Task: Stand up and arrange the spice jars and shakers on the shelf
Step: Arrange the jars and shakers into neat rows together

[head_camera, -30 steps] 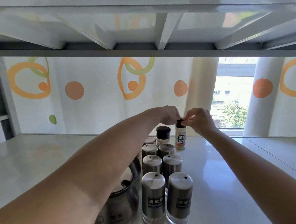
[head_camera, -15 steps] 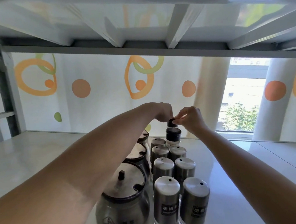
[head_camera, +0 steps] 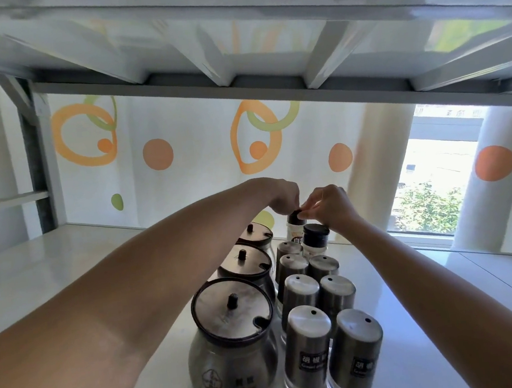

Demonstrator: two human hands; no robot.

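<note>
A small white spice bottle (head_camera: 294, 228) with a dark cap stands upright at the far end of the group on the white shelf (head_camera: 448, 316). My left hand (head_camera: 283, 196) and my right hand (head_camera: 327, 205) both pinch its cap from either side. Just in front of it stands a second white bottle with a black lid (head_camera: 315, 238). Several steel shakers (head_camera: 307, 345) stand in two rows running toward me. Left of them, three round glass jars with steel lids (head_camera: 234, 336) stand in a line.
The underside of the shelf above (head_camera: 233, 39) hangs low over the jars. A patterned curtain (head_camera: 182, 157) covers the back, with a window (head_camera: 435, 182) at the right. A grey metal upright (head_camera: 35, 158) stands at the far left.
The small white bottle has gone left, from beside the black-lidded bottle to behind it, with both hands on its cap. The view has shifted, and the round jars now show.
</note>
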